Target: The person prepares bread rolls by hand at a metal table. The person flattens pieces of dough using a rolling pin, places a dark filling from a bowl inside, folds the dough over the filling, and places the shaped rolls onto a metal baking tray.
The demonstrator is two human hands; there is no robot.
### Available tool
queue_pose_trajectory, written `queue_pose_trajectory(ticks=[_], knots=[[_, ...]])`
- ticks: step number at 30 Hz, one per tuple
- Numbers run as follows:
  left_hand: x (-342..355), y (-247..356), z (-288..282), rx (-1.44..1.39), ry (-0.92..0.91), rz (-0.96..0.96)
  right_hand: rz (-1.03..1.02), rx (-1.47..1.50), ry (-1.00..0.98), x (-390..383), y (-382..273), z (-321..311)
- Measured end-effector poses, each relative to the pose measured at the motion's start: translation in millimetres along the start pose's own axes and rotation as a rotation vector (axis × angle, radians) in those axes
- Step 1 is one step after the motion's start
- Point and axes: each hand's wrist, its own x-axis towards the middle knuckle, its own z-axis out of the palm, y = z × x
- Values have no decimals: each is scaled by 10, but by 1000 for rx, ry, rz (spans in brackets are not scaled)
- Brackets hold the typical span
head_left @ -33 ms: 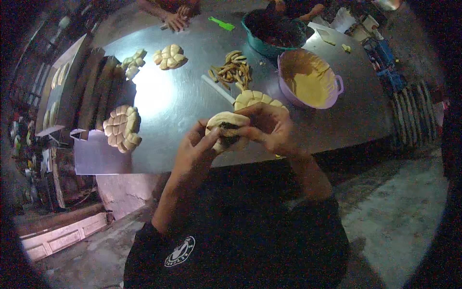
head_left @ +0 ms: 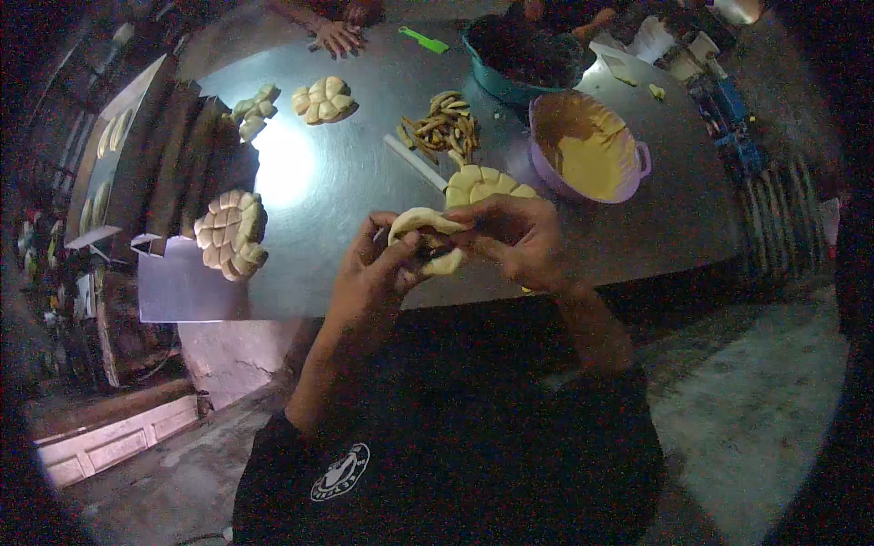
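Observation:
Over the near edge of the table I hold a round piece of pale dough [head_left: 421, 218] with a dark filling in its middle. My left hand [head_left: 371, 264] cups it from the left, the thumb pressed onto the filling. At the upper right rim, the fingers of my right hand [head_left: 523, 241] pinch the dough, which is partly folded over the filling. Just beyond my right hand lies a cluster of pale dough pieces [head_left: 487, 185], partly hidden by it. A white rod [head_left: 414, 162], like a rolling pin, touches this cluster's left side.
Brownish-yellow strips [head_left: 442, 132] lie heaped beyond the rod. A purple basin [head_left: 541, 159] with yellow contents and a teal tub [head_left: 496, 84] stand right. Dough clusters [head_left: 231, 235] lie left on the metal table [head_left: 337, 196]. Another person's hand [head_left: 337, 38] rests near the green brush-like tool [head_left: 424, 39].
The dough's upper edge has been folded further down, so less dark filling shows. Across the table, the other person's hands have come apart, one now spread on the table.

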Motion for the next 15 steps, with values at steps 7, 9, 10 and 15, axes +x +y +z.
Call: queue_pose_trajectory(ticks=[7, 9, 10, 15], knots=[[20, 58, -394, -79, -173, 118, -344, -770, -15, 247, -428, 244], [-31, 204, -469, -63, -206, 170, -264, -644, -10, 348, -375, 346], [-40, 280, -539, 36, -148, 161, -221, -581, -7, 409, -337, 402], [89, 360, -1094, -112, 33, 229, -16, -386, 46, 864, -76, 791]])
